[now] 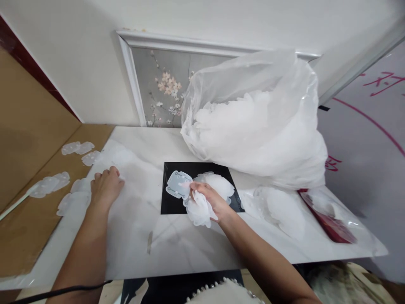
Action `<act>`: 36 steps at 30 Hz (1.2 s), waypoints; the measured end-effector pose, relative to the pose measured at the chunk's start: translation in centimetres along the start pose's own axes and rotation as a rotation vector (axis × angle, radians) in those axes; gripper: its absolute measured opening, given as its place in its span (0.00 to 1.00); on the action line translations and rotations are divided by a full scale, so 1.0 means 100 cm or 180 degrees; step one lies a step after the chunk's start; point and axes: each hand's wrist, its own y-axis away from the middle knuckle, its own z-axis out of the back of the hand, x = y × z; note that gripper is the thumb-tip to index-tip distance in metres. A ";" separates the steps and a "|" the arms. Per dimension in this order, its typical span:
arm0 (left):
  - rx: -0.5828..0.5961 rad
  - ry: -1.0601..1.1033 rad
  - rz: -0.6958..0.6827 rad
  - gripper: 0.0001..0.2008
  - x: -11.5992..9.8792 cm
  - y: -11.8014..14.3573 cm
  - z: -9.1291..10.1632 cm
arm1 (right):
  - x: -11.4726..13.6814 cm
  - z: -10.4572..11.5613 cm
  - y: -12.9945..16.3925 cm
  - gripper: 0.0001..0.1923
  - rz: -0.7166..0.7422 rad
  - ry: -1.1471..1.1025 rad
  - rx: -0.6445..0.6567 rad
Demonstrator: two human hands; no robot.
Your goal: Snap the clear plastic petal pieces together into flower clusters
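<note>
My right hand is closed on a bunch of thin translucent plastic pieces. From its fingertips one flat piece with scalloped corners and small dots sticks out to the left, above a black square mat. More such pieces lie piled on the mat, just behind this hand. My left hand rests on the white table with fingers curled, beside a spread of similar pieces. What its fingertips hold, if anything, is hidden.
A large clear bag full of white pieces stands behind the mat. Another heap of pieces and a red packet lie on the right. Cardboard with loose pieces borders the left, near a whitish stick.
</note>
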 end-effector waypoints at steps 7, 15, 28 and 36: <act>-0.0133 0.0180 0.0039 0.20 0.007 -0.004 -0.008 | 0.000 0.000 -0.001 0.15 -0.0047 -0.0206 0.0057; 0.0102 0.0359 0.0028 0.18 0.002 0.000 -0.002 | 0.001 0.002 -0.003 0.17 -0.0103 -0.0255 0.0089; -0.0837 0.1842 -0.0275 0.09 -0.001 -0.003 -0.003 | 0.001 0.003 -0.003 0.18 -0.0113 -0.0267 0.0138; -0.0021 0.4697 -0.0311 0.15 -0.037 0.013 -0.002 | 0.002 0.002 -0.003 0.14 -0.0049 -0.0193 0.0025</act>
